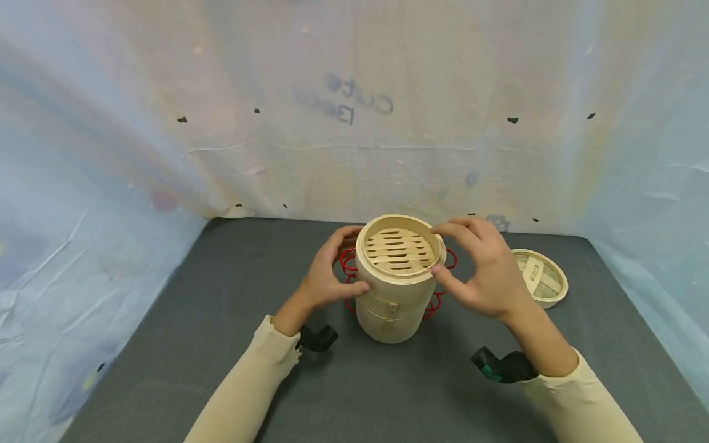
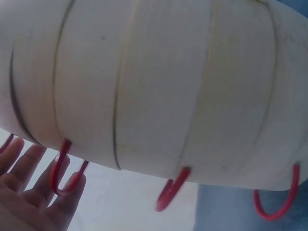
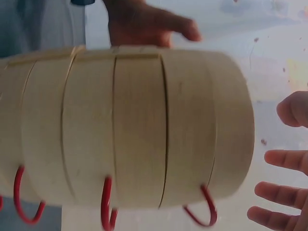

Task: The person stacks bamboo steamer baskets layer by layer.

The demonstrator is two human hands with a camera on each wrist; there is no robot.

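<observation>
A stack of round bamboo steamer tiers [image 1: 396, 317] stands upright on the dark table, with red loop handles [image 2: 281, 211] along its sides. From above, the uncovered top tier shows its slatted floor [image 1: 400, 249]. My left hand [image 1: 329, 271] is spread beside the stack's upper left, thumb toward the front and other fingers toward the back; whether it presses the wall I cannot tell. At the top right rim hovers my right hand [image 1: 487, 267], its thumb and fingers spread. In the right wrist view a gap separates those fingers [image 3: 281, 192] from the wall.
A round steamer lid [image 1: 533, 271] with a flat strap across it lies on the table to the right, behind my right forearm. The dark table [image 1: 221, 357] is bounded by a pale sheet [image 1: 277, 172] at the back and on both sides.
</observation>
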